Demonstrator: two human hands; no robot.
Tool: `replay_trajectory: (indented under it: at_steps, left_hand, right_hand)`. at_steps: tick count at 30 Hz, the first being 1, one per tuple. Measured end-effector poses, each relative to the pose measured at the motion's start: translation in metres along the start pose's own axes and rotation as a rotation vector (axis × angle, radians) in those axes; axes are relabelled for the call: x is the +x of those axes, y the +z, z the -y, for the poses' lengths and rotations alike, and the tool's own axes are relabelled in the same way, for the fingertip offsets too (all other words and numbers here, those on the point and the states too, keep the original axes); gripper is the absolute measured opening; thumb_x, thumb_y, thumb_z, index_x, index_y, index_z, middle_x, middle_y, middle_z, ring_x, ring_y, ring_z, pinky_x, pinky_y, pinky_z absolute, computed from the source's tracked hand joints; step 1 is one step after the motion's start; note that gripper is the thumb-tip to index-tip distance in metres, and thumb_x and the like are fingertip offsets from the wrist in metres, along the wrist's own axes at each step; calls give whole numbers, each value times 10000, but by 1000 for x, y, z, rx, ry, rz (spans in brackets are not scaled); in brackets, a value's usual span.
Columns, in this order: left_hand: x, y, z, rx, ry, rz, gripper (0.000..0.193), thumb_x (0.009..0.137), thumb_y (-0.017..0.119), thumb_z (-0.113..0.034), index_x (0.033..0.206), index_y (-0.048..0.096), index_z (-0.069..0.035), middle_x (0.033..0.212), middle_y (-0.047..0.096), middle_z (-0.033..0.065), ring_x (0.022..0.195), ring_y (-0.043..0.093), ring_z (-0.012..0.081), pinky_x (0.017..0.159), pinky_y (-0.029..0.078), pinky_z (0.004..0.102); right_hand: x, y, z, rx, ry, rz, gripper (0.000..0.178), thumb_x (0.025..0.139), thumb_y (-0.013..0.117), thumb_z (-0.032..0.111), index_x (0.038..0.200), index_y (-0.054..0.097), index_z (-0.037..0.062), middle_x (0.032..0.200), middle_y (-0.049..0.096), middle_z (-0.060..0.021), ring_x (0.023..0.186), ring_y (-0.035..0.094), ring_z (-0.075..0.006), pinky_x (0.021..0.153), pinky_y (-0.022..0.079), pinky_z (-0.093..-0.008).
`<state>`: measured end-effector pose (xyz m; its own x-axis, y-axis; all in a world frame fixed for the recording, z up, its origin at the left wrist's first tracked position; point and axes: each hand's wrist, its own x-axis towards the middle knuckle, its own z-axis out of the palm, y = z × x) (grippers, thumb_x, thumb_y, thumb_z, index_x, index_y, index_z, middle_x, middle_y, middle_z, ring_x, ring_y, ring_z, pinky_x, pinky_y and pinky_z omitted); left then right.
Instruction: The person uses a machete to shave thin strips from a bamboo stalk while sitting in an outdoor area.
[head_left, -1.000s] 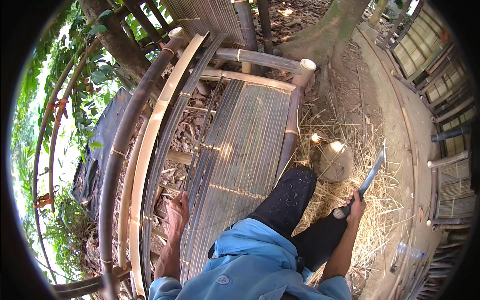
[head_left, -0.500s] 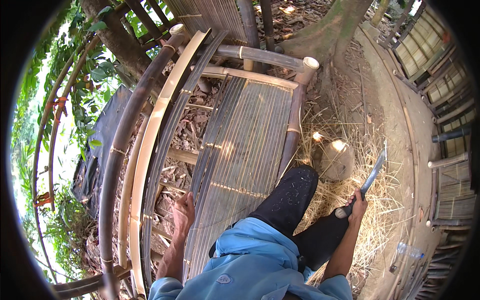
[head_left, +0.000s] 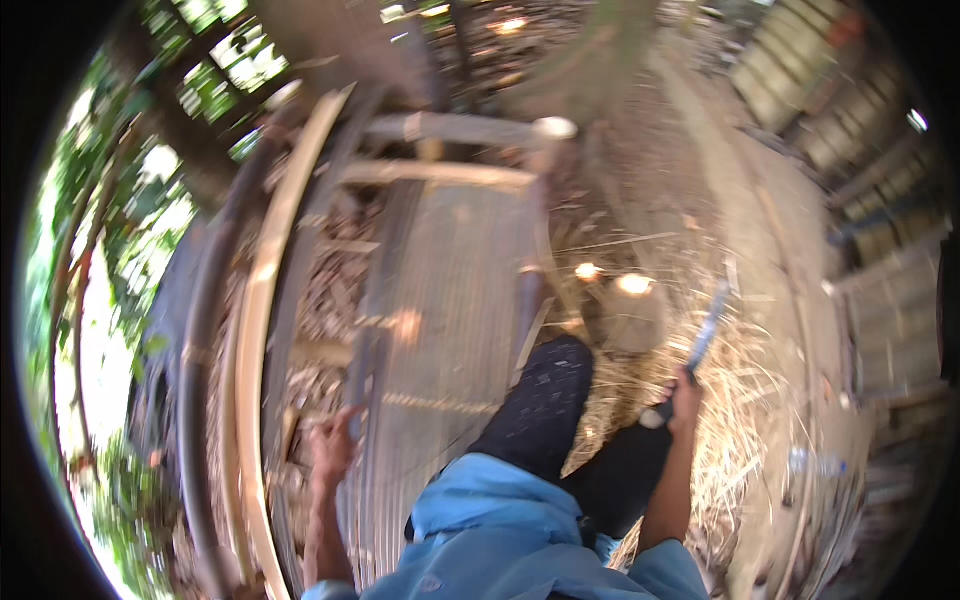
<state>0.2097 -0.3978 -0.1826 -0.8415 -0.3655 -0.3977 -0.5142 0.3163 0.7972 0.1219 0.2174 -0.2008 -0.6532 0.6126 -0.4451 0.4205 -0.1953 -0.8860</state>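
Note:
In my right hand (head_left: 686, 400) is the dark handle of a machete (head_left: 709, 328), its blade pointing up and away over the straw on the right. My left hand (head_left: 332, 448) is over the left edge of a bench seat of thin bamboo slats (head_left: 450, 290), close to the dark strips there. Motion blur smears its fingers, so whether it grips anything is unclear. Left of it run a pale split bamboo strip (head_left: 262, 290) and a thick dark bamboo rail (head_left: 208, 330).
A round wood block (head_left: 625, 315) stands right of the bench among straw shavings (head_left: 745, 400). A clear plastic bottle (head_left: 815, 463) lies further right. Bamboo wall panels (head_left: 890, 330) line the right side. A tree trunk (head_left: 590, 70) rises behind the bench; foliage (head_left: 130, 480) fills the left.
The whole view has shifted and blurred as my head turned, with the bench now further left in it. The machete stays in my right hand; my left hand remains by the slats' edge.

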Motion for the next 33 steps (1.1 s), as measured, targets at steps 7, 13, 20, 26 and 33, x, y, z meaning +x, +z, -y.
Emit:
replay_trajectory:
  at_steps: [7, 13, 20, 26, 33]
  left_hand:
    - [27, 1, 2, 124, 30, -197, 483, 990, 590, -454, 913, 766, -11, 475, 345, -51, 420, 322, 71, 428, 203, 327]
    - [44, 5, 27, 192, 107, -212, 440, 990, 586, -375, 808, 719, 2, 493, 372, -17, 477, 329, 95, 467, 240, 335]
    - [89, -3, 116, 538, 220, -356, 359, 855, 666, -295, 1083, 736, -27, 909, 678, 296, 813, 644, 444, 770, 515, 518]
    - [66, 19, 94, 591, 245, -514, 283, 853, 719, -254, 1087, 756, -98, 1038, 670, 243, 987, 646, 429, 840, 541, 505]
    - [57, -35, 43, 793, 499, -773, 93, 839, 698, -135, 858, 619, -92, 826, 606, 132, 757, 627, 354, 645, 516, 480]
  right_hand:
    - [-16, 21, 25, 58, -49, 17, 241, 950, 712, 225, 911, 566, 37, 690, 564, -36, 521, 549, -131, 441, 486, -291]
    - [-19, 12, 19, 54, -36, 20, 277, 928, 737, 250, 966, 565, 37, 694, 543, -25, 525, 534, -124, 453, 478, -291]
    - [-23, 22, 25, 76, -19, 45, 233, 924, 722, 234, 982, 576, 61, 683, 528, -14, 516, 521, -116, 443, 464, -279]
    - [-6, -5, 6, 120, -37, 45, 169, 959, 670, 250, 964, 570, 114, 692, 530, 12, 555, 529, -100, 478, 465, -267]
    - [-3, 4, 3, 105, -44, 95, 225, 956, 697, 277, 994, 562, 101, 698, 520, 3, 550, 522, -109, 464, 455, -268]
